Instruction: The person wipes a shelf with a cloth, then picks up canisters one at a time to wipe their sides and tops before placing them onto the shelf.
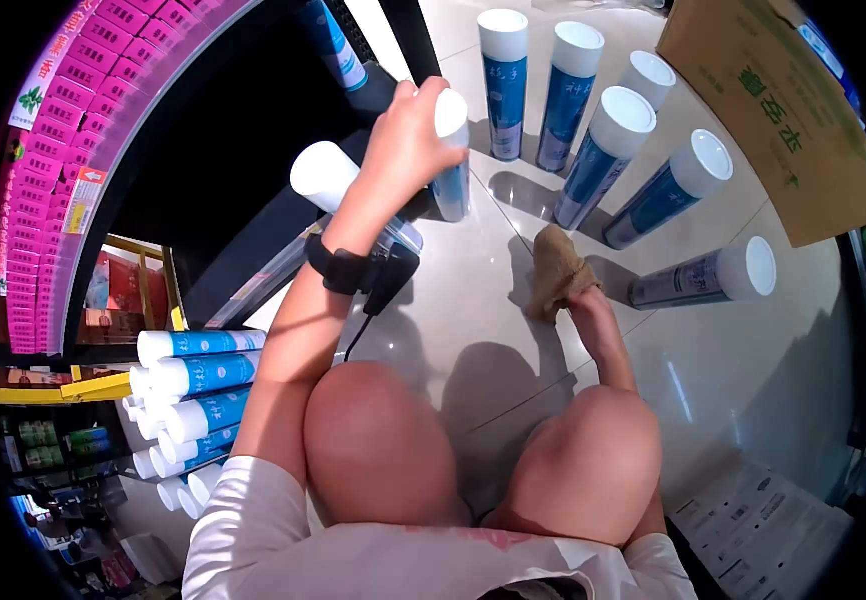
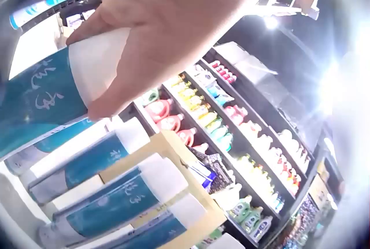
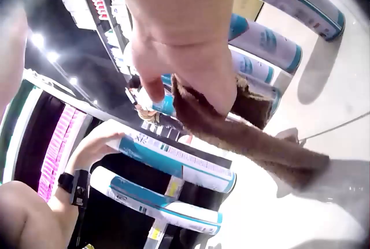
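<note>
My left hand (image 1: 408, 140) grips a tall blue-and-white aerosol can (image 1: 452, 192) near its top. In the left wrist view, thumb and fingers wrap its white cap (image 2: 98, 67). The can is upright at the dark shelf's edge. Another capped can (image 3: 156, 204) stands beside it, partly behind my left forearm in the head view. My right hand (image 3: 193, 70) holds a brown cloth (image 1: 559, 270), which covers most of the fingers in the head view. The cloth hangs beside several standing cans (image 1: 603, 160) on the tiled floor.
A cardboard box (image 1: 778, 110) stands behind the cans at the right. Stacked cans (image 1: 203, 410) with white caps are at the left. A dark shelf (image 1: 203, 170) with pink boxes (image 1: 53, 190) rises there, and one can (image 1: 333, 45) is at its far end.
</note>
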The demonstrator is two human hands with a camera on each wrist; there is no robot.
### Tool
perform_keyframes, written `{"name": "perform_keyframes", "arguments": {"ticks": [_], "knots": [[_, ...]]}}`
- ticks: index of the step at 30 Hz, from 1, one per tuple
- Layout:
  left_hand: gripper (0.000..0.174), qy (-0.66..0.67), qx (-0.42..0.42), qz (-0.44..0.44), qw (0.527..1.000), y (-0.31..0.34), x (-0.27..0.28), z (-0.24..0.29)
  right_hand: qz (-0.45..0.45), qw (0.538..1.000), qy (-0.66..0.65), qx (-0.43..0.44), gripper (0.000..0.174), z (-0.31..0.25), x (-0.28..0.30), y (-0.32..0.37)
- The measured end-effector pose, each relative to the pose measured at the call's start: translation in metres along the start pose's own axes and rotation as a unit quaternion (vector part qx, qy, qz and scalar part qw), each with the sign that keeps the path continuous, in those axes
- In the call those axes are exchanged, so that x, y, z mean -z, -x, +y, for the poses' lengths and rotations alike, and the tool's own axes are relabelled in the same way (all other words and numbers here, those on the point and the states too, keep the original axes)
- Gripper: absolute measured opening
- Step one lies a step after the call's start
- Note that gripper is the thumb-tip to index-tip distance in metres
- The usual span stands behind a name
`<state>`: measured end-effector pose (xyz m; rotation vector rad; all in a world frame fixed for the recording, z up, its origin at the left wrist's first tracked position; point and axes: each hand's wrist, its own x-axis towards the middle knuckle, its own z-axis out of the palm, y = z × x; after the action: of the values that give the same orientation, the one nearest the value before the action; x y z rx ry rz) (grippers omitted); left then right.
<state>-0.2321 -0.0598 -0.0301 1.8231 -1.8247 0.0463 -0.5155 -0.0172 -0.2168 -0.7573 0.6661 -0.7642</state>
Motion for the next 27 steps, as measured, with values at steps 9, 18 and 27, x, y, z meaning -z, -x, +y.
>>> {"name": "perform_keyframes", "arguments": {"ticks": [9, 18, 27], "knots": [[0.07, -0.144, 0.04, 0.048, 0.988, -0.012, -0.006, -0.028, 0.086, 0.996, -0.012, 0.006, 0.036, -0.001, -0.009, -0.005], [0.075, -0.272, -0.074, 0.1, 0.954, -0.012, -0.003, 0.004, 0.015, 0.914, -0.406, 0.004, 0.042, 0.002, 0.007, -0.004], [0.08, 0.197, -0.176, -0.01, 0.965, -0.071, -0.092, 0.099, -0.049, 0.927, -0.373, 0.003, 0.042, 0.017, 0.02, 0.004]]}}
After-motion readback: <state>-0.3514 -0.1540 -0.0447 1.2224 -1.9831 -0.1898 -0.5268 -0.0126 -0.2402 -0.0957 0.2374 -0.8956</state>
